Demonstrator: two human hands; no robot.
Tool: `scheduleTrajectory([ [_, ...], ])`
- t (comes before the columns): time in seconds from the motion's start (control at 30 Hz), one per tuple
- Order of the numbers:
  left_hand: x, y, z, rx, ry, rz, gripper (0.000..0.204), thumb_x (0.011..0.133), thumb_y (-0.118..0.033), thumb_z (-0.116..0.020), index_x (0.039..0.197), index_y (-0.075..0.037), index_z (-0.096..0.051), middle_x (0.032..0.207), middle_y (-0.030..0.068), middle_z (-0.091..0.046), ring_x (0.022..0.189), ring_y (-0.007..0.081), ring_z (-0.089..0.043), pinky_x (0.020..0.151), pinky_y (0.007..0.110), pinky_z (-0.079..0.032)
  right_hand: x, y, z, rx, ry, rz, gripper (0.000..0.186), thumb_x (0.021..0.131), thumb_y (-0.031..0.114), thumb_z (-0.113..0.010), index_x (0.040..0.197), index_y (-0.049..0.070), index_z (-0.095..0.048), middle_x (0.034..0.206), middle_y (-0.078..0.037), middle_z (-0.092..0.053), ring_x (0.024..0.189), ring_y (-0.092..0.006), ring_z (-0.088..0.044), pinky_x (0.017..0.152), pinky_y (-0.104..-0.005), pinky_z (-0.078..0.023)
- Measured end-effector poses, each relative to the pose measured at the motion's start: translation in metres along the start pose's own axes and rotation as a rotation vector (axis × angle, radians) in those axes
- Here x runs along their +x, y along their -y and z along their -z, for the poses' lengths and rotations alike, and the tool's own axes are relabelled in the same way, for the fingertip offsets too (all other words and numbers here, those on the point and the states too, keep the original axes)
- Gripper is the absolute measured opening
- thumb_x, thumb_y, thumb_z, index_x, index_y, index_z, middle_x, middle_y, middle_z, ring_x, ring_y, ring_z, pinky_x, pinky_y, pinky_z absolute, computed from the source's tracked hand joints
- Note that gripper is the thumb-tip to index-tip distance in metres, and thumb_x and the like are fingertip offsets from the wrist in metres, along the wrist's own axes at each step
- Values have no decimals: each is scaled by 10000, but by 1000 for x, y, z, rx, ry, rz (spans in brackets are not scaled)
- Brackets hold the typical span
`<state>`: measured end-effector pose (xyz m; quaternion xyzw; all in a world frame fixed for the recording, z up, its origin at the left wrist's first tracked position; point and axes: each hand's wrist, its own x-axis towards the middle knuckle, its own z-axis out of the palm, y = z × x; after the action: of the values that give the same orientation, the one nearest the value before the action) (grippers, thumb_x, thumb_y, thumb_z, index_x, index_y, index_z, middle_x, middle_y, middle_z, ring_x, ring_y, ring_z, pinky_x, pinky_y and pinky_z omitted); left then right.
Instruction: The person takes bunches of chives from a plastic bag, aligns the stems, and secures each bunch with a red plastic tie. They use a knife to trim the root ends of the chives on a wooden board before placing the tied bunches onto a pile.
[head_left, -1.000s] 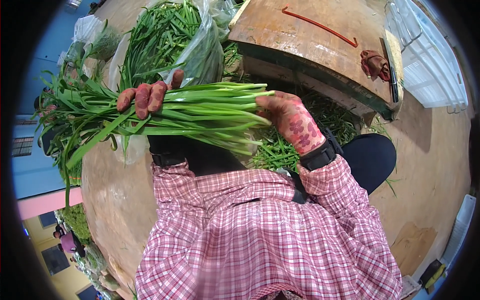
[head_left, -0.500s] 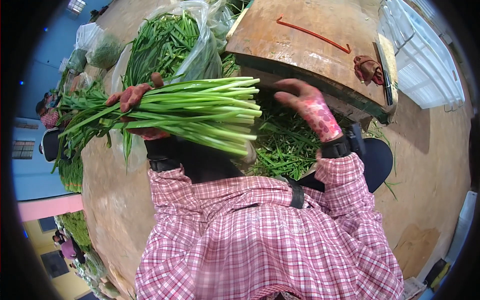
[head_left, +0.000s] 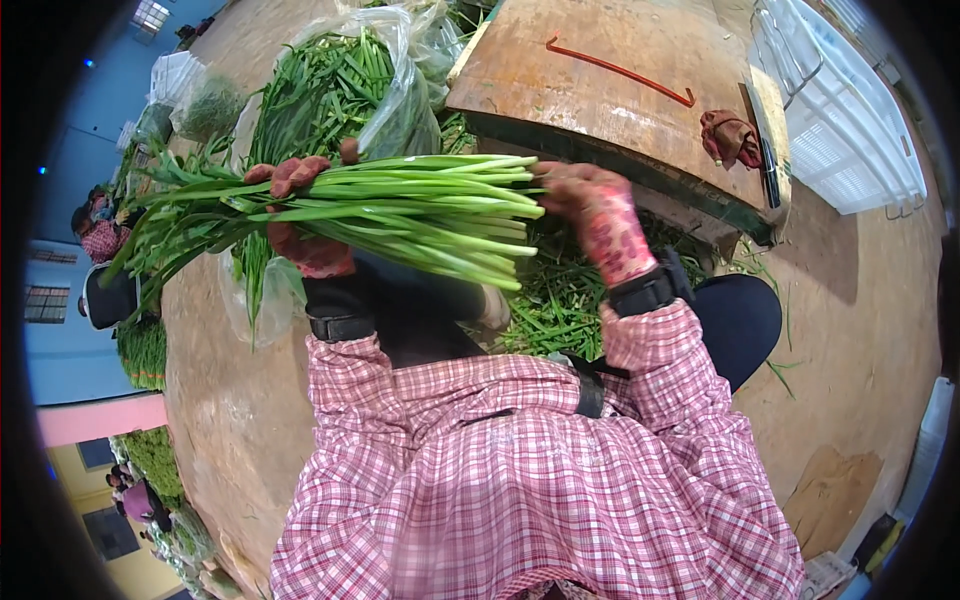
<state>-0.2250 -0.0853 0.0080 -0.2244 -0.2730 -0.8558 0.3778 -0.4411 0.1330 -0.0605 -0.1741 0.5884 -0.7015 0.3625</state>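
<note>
My left hand (head_left: 307,250), in a patterned red-pink glove, is closed round the leafy middle of a large bunch of garlic chives (head_left: 430,205). The stalks lie level across my lap, pale cut ends to the right and loose leaves trailing left. At those stem ends is my right hand (head_left: 592,205), gloved alike, its slightly blurred fingers curled together and pinching the tips of the upper stalks. Below it, loose green trimmings (head_left: 560,300) lie heaped on the floor between my legs. Beyond my left hand stands an open clear plastic bag (head_left: 400,120) filled with more chives (head_left: 325,95).
A low wooden table (head_left: 600,90) stands ahead, bearing a bent red rod (head_left: 620,68) and a crumpled dark red cloth (head_left: 730,138). White plastic crates (head_left: 850,130) are stacked at its right. Greens and people (head_left: 140,500) are far left.
My right hand has come left and closed at the stem ends; it was apart from them with spread fingers. My left hand and the bunch have shifted slightly right.
</note>
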Motion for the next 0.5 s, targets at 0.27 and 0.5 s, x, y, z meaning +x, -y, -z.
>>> scheduleTrajectory([
  [0.27,9,12,-2,33,-86,-52,370,829,-95,-623,1186,-181,-583,988,-43,-597,1038,175,-535,1152,544,-120,-12,31,-20,264,495,-73,455,856,180,-679,1245,-14,-541,1101,-89,-637,944,-167,-618,845,-310,-506],
  [0.5,22,15,8,6,-151,43,314,896,-152,-593,1206,-163,-549,1012,53,-613,1015,234,-586,1111,619,-208,28,24,56,-633,-22,84,535,826,371,-708,1202,5,-599,1128,-170,-650,1017,-266,-638,897,-327,-495],
])
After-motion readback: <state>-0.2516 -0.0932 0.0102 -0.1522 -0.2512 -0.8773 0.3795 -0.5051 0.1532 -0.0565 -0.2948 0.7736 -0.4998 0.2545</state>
